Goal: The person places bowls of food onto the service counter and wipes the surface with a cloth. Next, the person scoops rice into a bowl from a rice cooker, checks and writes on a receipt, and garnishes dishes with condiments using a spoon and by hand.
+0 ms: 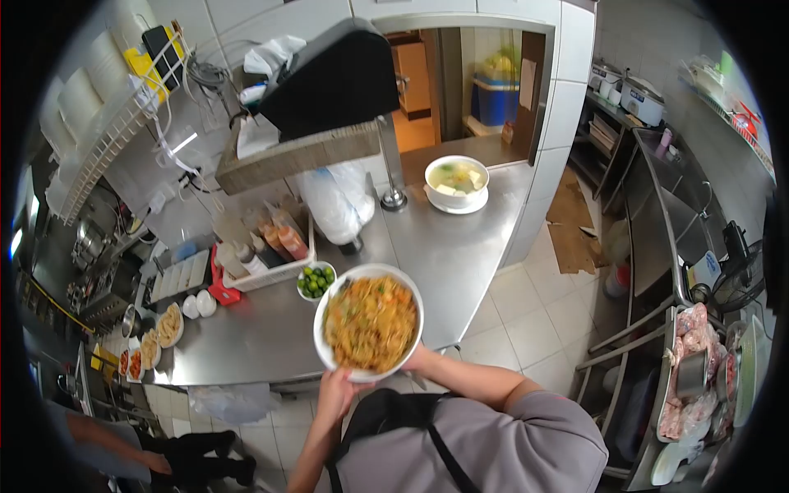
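Note:
I hold a large white bowl heaped with fried noodles and bits of vegetable, over the front edge of the steel counter. My left hand grips its near rim from below left. My right hand supports its lower right side, the fingers mostly hidden by the bowl. Just past its upper left rim is a small bowl of green limes. Farther up the counter, a white bowl of soup with pale chunks and greens rests on a white plate.
A tray of sauce bottles and a bagged item line the wall beneath a shelf with a black machine. Small side dishes sit at left. A pass-through opening lies behind the soup. Another person stands lower left.

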Tool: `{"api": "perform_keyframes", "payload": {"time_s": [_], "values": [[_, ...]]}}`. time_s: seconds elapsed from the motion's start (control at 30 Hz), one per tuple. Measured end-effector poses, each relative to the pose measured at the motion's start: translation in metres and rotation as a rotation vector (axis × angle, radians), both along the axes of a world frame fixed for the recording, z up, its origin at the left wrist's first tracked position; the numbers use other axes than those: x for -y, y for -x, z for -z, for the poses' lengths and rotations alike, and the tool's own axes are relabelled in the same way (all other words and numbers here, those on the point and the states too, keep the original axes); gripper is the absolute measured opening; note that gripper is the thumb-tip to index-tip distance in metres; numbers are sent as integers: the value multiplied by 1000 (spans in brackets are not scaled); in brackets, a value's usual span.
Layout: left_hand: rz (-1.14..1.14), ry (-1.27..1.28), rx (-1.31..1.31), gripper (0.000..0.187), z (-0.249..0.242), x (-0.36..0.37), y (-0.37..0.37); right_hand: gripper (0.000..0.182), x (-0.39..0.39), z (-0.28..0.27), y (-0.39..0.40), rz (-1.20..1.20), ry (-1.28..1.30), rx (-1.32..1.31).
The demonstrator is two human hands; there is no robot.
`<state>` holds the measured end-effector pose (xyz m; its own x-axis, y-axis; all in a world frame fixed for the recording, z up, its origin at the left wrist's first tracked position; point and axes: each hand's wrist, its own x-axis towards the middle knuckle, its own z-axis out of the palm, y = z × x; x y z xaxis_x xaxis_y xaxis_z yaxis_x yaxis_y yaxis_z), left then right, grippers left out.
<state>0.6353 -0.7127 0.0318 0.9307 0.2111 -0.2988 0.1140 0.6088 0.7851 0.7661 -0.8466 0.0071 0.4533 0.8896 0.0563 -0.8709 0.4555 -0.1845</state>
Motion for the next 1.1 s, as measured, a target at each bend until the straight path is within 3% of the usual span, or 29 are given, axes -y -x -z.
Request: {"api": "perform_keyframes", "payload": {"time_s": [0.1, 0.13, 0.17, 0.23, 0.27, 0.4, 0.53, 0.6, 0.7, 0.77, 0.83, 0.93, 1.0, 1.03, 1.1], "values": [[82, -49, 57, 44, 2, 31, -53, 38, 67, 49, -30, 133, 357, -67], [93, -1, 27, 45, 11, 46, -78, 34, 116, 38, -43, 265, 632, 27], [119, 35, -4, 45, 18, 53, -101, 31, 144, 58, -54, 379, 576, 162], [116, -84, -28, 45, 24, 67, -130, 31, 187, 35, -59, 515, 627, -17], [115, -91, -35, 46, 26, 73, -143, 36, 212, 51, -68, 578, 583, -32], [183, -70, -79, 50, 49, 83, -190, 43, 250, 22, -74, 665, 513, 53], [66, -41, -84, 55, 70, 94, -220, 44, 234, 4, -78, 621, 500, 146], [127, 10, 9, 51, 84, 91, -231, 44, 215, 1, -79, 554, 455, 148], [108, -40, -91, 37, 64, 80, -214, 43, 170, -9, -76, 481, 410, 151], [331, -67, -40, 40, 62, 41, -190, 44, 140, -20, -67, 451, 396, 160], [412, -228, 24, 44, 38, -13, -143, 45, 102, -32, -56, 434, 380, 172], [353, -330, 119, 44, -14, -144, -39, 55, 48, -37, -40, 348, 277, 221], [85, -422, 172, 41, -42, -250, 41, 61, 4, -28, -31, 310, 241, 219], [-134, -513, 180, 42, -36, -307, 78, 61, -24, -27, -24, 282, 256, 200], [-649, -430, 88, 36, -30, -413, 156, 59, -92, -29, 0, 228, 302, 133]]}}
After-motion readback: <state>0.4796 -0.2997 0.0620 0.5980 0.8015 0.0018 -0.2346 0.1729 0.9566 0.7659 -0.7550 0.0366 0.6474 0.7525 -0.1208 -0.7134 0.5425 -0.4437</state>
